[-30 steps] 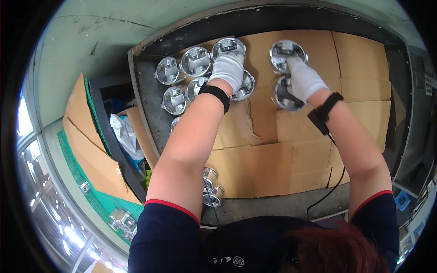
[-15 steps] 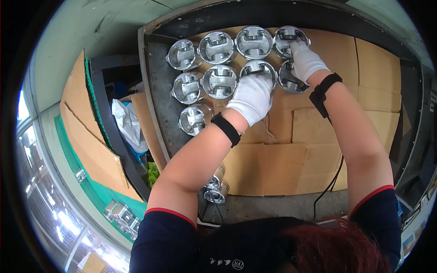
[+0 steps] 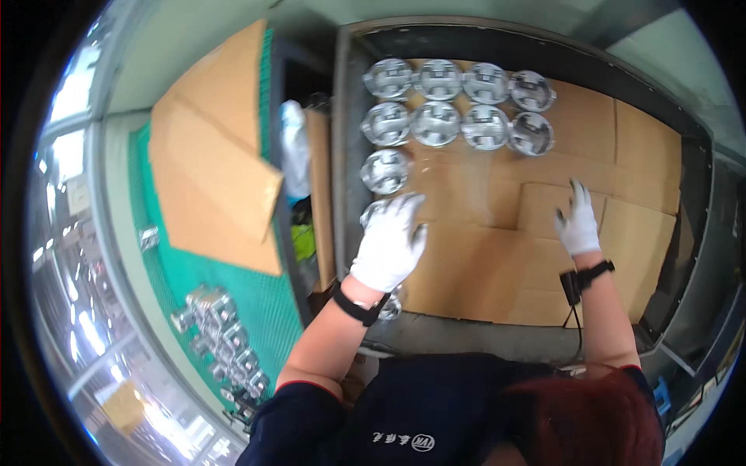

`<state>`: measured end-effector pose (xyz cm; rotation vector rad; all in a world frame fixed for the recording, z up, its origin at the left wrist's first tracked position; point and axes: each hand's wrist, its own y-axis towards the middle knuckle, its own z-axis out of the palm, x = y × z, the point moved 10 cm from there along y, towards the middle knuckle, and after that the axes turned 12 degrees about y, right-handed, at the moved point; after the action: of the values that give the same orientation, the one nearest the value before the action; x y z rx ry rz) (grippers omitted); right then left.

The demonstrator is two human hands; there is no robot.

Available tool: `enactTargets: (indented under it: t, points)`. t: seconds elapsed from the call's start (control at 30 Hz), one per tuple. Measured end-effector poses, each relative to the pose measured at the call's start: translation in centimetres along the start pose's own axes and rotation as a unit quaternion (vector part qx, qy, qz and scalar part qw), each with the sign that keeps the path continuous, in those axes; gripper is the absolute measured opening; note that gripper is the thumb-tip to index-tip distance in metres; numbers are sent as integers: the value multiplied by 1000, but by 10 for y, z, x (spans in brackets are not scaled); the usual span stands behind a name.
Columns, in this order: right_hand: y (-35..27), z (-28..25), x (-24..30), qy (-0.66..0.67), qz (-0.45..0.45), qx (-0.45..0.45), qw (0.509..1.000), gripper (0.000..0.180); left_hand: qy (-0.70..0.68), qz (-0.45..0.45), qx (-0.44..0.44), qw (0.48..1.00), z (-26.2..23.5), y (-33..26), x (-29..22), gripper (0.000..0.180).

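Shiny metal pistons stand in two rows at the far left of a dark metal tray [image 3: 513,35], with a single piston [image 3: 385,171] in front of the left end. My left hand [image 3: 388,242], in a white glove, is over the tray's left side with fingers apart. Part of a metal piece [image 3: 374,211] shows at its fingertips; whether the hand touches it is unclear. My right hand [image 3: 579,221], also gloved, hovers over cardboard [image 3: 466,264] at the right with fingers spread and nothing in them. The right-end piston [image 3: 531,133] of the nearer row is tilted differently from its neighbours.
Another metal part [image 3: 391,304] shows by my left wrist. Left of the tray are a cardboard sheet [image 3: 210,155], a white bag [image 3: 295,151] and a green mat [image 3: 268,311] bearing several metal pieces [image 3: 221,330]. A black cable [image 3: 579,330] hangs from my right wrist strap.
Both hands have let go of the pistons and drawn back toward me, the left one also toward the tray's left side. The view has swung leftward, showing more of the green mat.
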<state>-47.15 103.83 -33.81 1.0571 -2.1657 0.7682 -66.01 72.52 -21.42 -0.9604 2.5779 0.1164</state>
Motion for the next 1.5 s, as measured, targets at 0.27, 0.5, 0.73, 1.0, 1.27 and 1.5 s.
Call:
enactTargets:
  t: [0.27,0.5,0.73,1.0,1.27,1.5]
  points:
    - [-143,104,68,-5,5,236,972,68,271,-275,-252,887,-217,-278,129,56]
    - [-160,188,399,35,-343,301,889,49,336,-570,-31,749,-278,-497,323,73]
    - [-239,330,655,7,-601,347,720,42,169,-611,23,773,-239,-515,385,44]
    - [-278,549,743,-207,-583,411,669,49,145,-610,-3,779,-246,-513,384,39]
    - [-269,530,732,-237,-547,445,668,49,119,-602,22,789,-244,-519,383,44]
    - [-244,312,633,-114,-485,414,762,61,126,-599,39,790,-241,-514,384,52]
